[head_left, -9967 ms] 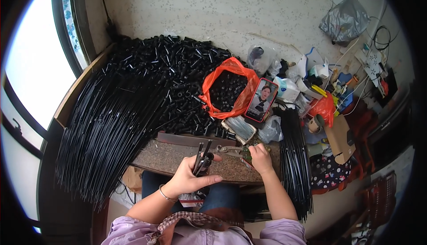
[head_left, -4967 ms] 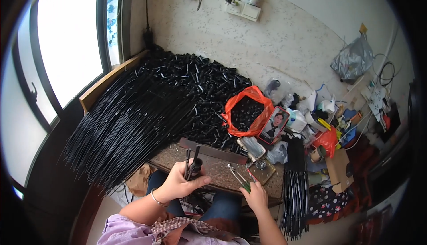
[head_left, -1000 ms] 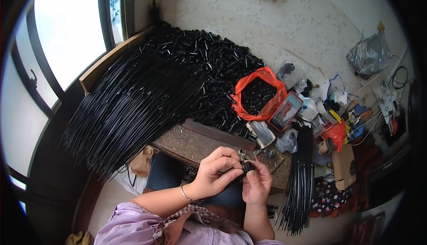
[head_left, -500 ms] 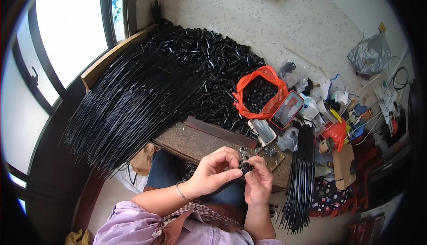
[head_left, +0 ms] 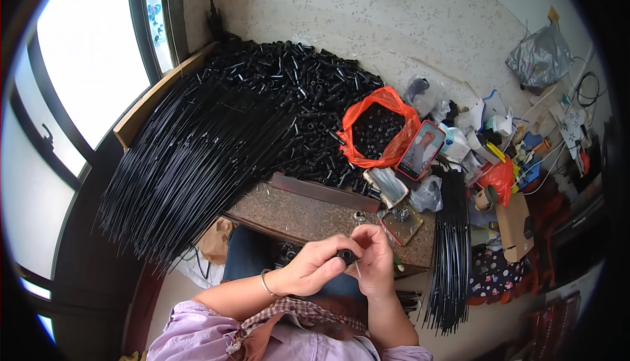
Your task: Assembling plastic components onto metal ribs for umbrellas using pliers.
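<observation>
In front of my lap, my left hand (head_left: 316,268) is closed round a short black tubular fitting (head_left: 346,255), its round open end facing up toward me. Right beside it, my right hand (head_left: 375,260) has its fingers curled, thumb near the fitting. A thin pale pin or wire (head_left: 358,269) shows between the two hands, apparently pinched by the right one; its far end is hidden. Beyond the hands is the front edge of a speckled brown worktop (head_left: 289,215), with a small metal piece (head_left: 359,217) on it.
Black fittings (head_left: 315,85) pile up at the back, beside a wide sheaf of black rods (head_left: 177,171). A red bag (head_left: 351,151) holds small black parts; a phone (head_left: 421,150) leans by it. A second rod bundle (head_left: 451,256) hangs over the right edge. A dark bar (head_left: 331,194) lies in front.
The fitting has shifted left, from between both hands' fingertips into my left hand. My right hand has turned and curled, and a thin pale pin now shows. The view has shifted slightly.
</observation>
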A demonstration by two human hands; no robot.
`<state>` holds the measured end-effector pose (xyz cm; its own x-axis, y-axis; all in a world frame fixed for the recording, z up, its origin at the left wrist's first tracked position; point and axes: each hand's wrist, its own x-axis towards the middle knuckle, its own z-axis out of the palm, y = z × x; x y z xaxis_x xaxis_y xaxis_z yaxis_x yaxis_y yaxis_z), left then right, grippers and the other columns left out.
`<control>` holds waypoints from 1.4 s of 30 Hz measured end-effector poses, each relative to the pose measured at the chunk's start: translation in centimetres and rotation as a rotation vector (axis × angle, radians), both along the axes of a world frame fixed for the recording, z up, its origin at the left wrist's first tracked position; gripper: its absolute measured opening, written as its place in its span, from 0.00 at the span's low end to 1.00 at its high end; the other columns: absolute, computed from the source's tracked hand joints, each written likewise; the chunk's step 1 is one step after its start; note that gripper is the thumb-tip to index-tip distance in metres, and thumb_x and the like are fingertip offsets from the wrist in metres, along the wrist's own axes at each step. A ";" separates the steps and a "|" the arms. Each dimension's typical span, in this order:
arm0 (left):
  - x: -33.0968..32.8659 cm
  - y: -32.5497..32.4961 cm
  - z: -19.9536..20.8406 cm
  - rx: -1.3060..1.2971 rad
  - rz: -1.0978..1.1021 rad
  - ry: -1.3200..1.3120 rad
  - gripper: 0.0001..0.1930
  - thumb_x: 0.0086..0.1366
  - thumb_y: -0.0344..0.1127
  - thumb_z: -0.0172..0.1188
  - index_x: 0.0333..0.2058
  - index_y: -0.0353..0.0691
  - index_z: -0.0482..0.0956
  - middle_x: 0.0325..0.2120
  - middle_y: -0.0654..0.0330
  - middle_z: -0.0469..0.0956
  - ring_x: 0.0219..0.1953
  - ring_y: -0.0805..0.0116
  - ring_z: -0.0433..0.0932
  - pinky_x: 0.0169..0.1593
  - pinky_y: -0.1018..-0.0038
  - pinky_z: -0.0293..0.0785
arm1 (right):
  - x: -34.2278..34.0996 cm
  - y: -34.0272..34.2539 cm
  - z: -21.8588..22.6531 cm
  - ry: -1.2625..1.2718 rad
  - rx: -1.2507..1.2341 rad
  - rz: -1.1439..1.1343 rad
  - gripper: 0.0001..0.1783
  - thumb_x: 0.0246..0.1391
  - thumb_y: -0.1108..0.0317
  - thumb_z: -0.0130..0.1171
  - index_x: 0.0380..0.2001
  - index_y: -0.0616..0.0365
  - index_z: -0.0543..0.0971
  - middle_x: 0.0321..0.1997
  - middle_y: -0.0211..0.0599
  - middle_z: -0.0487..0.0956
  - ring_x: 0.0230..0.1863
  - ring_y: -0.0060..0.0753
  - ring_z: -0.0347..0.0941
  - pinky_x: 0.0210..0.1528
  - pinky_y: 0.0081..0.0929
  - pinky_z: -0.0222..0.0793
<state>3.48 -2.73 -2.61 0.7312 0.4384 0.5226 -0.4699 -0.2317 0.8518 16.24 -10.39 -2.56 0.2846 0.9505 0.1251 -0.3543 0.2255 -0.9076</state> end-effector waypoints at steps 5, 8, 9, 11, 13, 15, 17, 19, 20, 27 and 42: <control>-0.9 0.4 0.7 -0.472 -0.492 0.151 0.41 0.54 0.72 0.38 0.41 0.33 0.65 0.26 0.56 0.72 0.22 0.72 0.73 0.23 0.82 0.66 | 0.1 -0.6 2.3 -0.202 -0.054 0.033 0.45 0.22 0.62 0.77 0.47 0.57 0.65 0.43 0.29 0.64 0.40 0.20 0.61 0.45 0.18 0.60; -1.1 1.1 0.2 -0.649 -0.404 0.048 0.25 0.60 0.54 0.52 0.38 0.34 0.69 0.25 0.62 0.71 0.26 0.79 0.70 0.27 0.85 0.63 | 0.0 -0.5 3.6 -0.929 0.090 -0.409 0.39 0.26 0.58 0.75 0.45 0.57 0.69 0.40 0.32 0.66 0.36 0.26 0.64 0.36 0.24 0.62; -1.1 1.1 -0.2 -0.636 -0.405 0.056 0.25 0.60 0.54 0.52 0.38 0.34 0.69 0.25 0.62 0.71 0.26 0.79 0.70 0.27 0.85 0.63 | 0.0 -0.6 3.8 -0.923 0.100 -0.418 0.39 0.26 0.58 0.75 0.45 0.57 0.69 0.40 0.32 0.66 0.36 0.26 0.64 0.36 0.24 0.62; -1.0 1.2 -0.5 -0.631 -0.367 0.005 0.22 0.59 0.51 0.56 0.37 0.35 0.69 0.27 0.63 0.71 0.26 0.80 0.68 0.27 0.85 0.63 | 0.0 -0.8 4.0 -1.313 0.376 -0.589 0.30 0.30 0.59 0.72 0.38 0.57 0.73 0.36 0.34 0.68 0.33 0.32 0.65 0.33 0.27 0.62; -0.6 0.6 -0.5 -0.624 -0.324 -0.013 0.20 0.58 0.49 0.57 0.35 0.36 0.70 0.27 0.65 0.70 0.24 0.81 0.66 0.27 0.86 0.63 | -0.6 -1.2 4.2 -1.455 0.428 -0.666 0.22 0.34 0.59 0.69 0.33 0.58 0.76 0.33 0.34 0.70 0.33 0.37 0.65 0.35 0.30 0.61; -0.3 0.3 -0.8 -0.556 -0.132 -0.047 0.19 0.60 0.50 0.55 0.35 0.37 0.69 0.27 0.66 0.69 0.23 0.83 0.64 0.28 0.87 0.63 | -1.1 -1.6 4.5 -1.692 0.341 -0.710 0.19 0.37 0.60 0.65 0.33 0.59 0.77 0.33 0.32 0.71 0.34 0.37 0.66 0.37 0.31 0.60; -0.4 -0.2 -0.5 -0.493 -0.068 -0.025 0.18 0.61 0.49 0.54 0.35 0.38 0.69 0.27 0.66 0.69 0.23 0.83 0.64 0.28 0.87 0.63 | -1.1 -1.4 4.9 -1.686 0.319 -0.756 0.18 0.39 0.61 0.63 0.34 0.58 0.77 0.34 0.31 0.72 0.34 0.36 0.66 0.37 0.31 0.59; -0.3 -0.3 -0.5 -0.344 0.053 -0.031 0.18 0.62 0.48 0.53 0.37 0.37 0.68 0.26 0.67 0.68 0.23 0.84 0.64 0.27 0.86 0.63 | -0.7 -1.2 5.3 -1.708 0.404 -0.632 0.18 0.40 0.61 0.62 0.36 0.59 0.77 0.34 0.30 0.72 0.35 0.35 0.66 0.37 0.32 0.58; -0.2 -0.1 -0.7 -0.262 0.106 -0.028 0.15 0.62 0.45 0.52 0.36 0.37 0.67 0.22 0.67 0.69 0.21 0.82 0.67 0.26 0.84 0.64 | -0.9 -1.2 5.5 -1.681 0.394 -0.583 0.14 0.39 0.67 0.62 0.32 0.59 0.77 0.31 0.32 0.73 0.32 0.35 0.67 0.34 0.31 0.60; 0.0 0.3 0.5 0.253 0.280 -0.023 0.13 0.58 0.39 0.56 0.32 0.37 0.66 0.18 0.61 0.72 0.17 0.69 0.72 0.22 0.78 0.67 | -0.9 -1.8 4.4 -1.044 0.375 -0.418 0.09 0.37 0.76 0.64 0.23 0.60 0.74 0.22 0.33 0.72 0.23 0.33 0.67 0.22 0.26 0.62; -1.0 2.3 1.5 0.018 -0.151 0.109 0.15 0.54 0.43 0.63 0.34 0.37 0.77 0.21 0.63 0.77 0.22 0.78 0.71 0.28 0.81 0.67 | 7.8 -5.9 -12.9 -1.504 -0.545 -0.271 0.25 0.42 0.72 0.59 0.47 0.52 0.69 0.42 0.43 0.65 0.43 0.42 0.63 0.45 0.37 0.62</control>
<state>2.49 -0.41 -1.15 0.8406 0.3107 0.4437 -0.4057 -0.1816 0.8958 23.99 -16.25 -15.49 0.3802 0.9179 0.1135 0.8745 -0.3168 -0.3673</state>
